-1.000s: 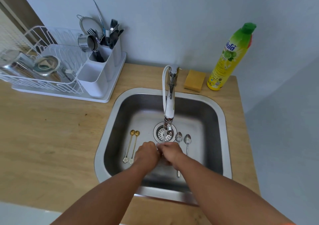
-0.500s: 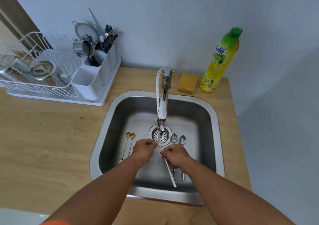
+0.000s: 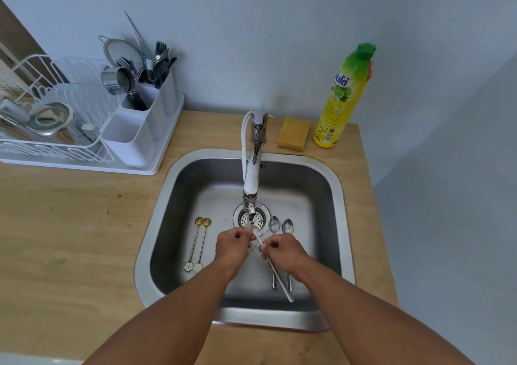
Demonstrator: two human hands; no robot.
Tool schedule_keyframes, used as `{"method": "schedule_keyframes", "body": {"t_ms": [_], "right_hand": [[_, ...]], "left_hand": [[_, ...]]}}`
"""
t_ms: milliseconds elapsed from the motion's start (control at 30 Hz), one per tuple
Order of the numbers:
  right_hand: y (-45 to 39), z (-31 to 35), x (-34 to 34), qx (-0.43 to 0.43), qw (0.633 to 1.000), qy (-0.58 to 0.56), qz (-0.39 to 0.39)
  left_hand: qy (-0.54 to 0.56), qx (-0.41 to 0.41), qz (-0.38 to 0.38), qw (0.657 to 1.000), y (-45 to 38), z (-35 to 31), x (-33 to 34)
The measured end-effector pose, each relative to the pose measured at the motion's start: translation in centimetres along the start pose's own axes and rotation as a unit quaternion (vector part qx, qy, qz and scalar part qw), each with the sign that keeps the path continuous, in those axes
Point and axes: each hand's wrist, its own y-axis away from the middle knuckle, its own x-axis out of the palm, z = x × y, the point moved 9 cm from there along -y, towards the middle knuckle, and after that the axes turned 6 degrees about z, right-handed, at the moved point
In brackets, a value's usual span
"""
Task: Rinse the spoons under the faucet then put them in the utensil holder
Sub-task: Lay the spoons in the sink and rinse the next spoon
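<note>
Both hands work over the stainless steel sink (image 3: 340,197), directly below the outlet of the faucet (image 3: 251,180). The right hand (image 3: 282,250) grips a long white-handled spoon (image 3: 275,269) near the upper part of its handle, fingers curled round it; the handle runs down and to the right, its free end above the front part of the basin. The left hand (image 3: 232,243) has its fingers curled at the bowl end of the same spoon, pinching or rubbing it right under the faucet outlet; the bowl itself is mostly hidden by the fingers and the water. The drain strainer (image 3: 258,219) lies just behind the hands. Two gold spoons (image 3: 200,241) with flower-shaped handle ends lie side by side on the sink floor to the left of the left hand, bowls pointing toward the back. Two silver spoons (image 3: 281,229) lie side by side on the sink floor to the right of the drain, partly covered by the right hand, with their handles emerging below it. The white utensil holder (image 3: 140,129) stands at the near end of the white dish rack (image 3: 42,146) on the wooden countertop (image 3: 70,238) to the left of the sink, well apart from the hands; its rear compartments hold forks, spoons and other utensils. A yellow sponge (image 3: 292,134) and a yellow dish soap bottle (image 3: 340,104) with a green cap stand behind the sink, just beside each other.
</note>
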Motion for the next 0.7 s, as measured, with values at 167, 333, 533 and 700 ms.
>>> {"method": "schedule_keyframes", "body": {"t_ms": [167,333,533,700], "right_hand": [[-0.2,1.2,0.3,-0.032,0.999,0.043,0.002],[0.0,1.2,0.7,-0.040,0.999,0.024,0.006],[0.2,1.1,0.3,-0.045,0.999,-0.001,-0.012],[0.5,0.9,0.9,-0.038,0.996,-0.071,0.029]], "left_hand": [[0.061,-0.004,-0.007,0.998,0.2,0.7,0.0],[0.093,-0.014,-0.048,0.994,0.1,0.6,-0.4],[0.083,-0.017,-0.007,0.996,-0.2,1.1,0.3],[0.151,-0.048,0.072,0.985,-0.4,2.3,1.0]]}}
